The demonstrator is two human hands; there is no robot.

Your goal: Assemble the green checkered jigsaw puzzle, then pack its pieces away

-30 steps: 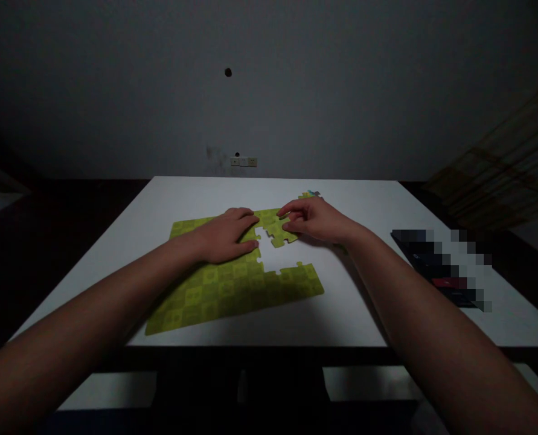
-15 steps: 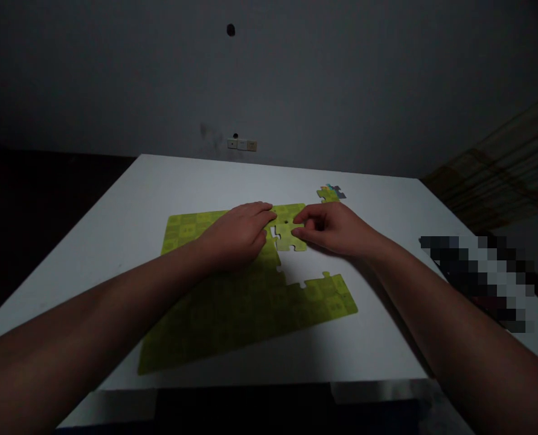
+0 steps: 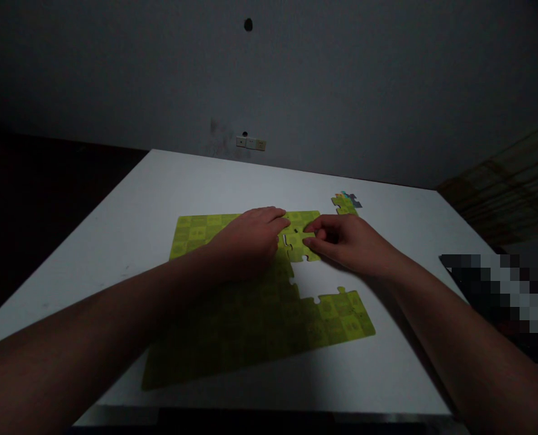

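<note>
A yellow-green jigsaw puzzle [image 3: 232, 314] lies face up on the white table, with a gap on its right side. My left hand [image 3: 253, 238] rests flat on its upper part, fingers spread toward the gap. Between finger and thumb, my right hand [image 3: 336, 238] grips the right edge of a puzzle piece [image 3: 301, 246] in the upper part of the gap. A thin white slit shows along that piece's left side, and a small dark opening above it.
A few loose puzzle pieces [image 3: 345, 203] lie beyond my right hand. A dark, pixelated object [image 3: 490, 296] is at the table's [image 3: 196, 181] right edge. Wall sockets [image 3: 251, 143] are behind, and striped fabric [image 3: 513, 175] hangs at the right.
The view has shifted, so the table and puzzle appear lower and further right. The slit beside the held piece remains, and both hands keep nearly the same places on the puzzle.
</note>
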